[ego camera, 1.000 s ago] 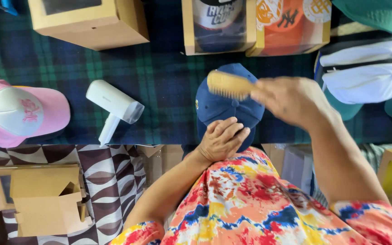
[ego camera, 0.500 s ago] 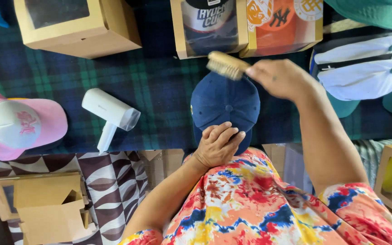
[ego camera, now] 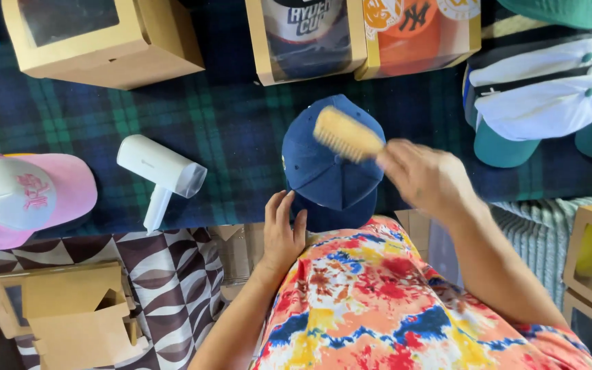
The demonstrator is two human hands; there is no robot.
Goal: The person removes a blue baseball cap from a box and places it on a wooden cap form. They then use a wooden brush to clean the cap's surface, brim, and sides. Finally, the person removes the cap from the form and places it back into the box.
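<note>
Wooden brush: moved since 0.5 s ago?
Yes. The wooden brush in the right hand came down from beside the windowed cap boxes onto the navy cap's crown.

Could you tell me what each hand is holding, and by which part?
Right hand holds the brush by its end; left hand rests on the cap brim.

The scene is evenly and brightly lit from above, and only soft, short shadows are cast beside the white hair dryer. Motion blur is seen on the right hand, to the right of the dryer, while the dryer itself is rendered sharply. No strong glare is found around it.
</note>
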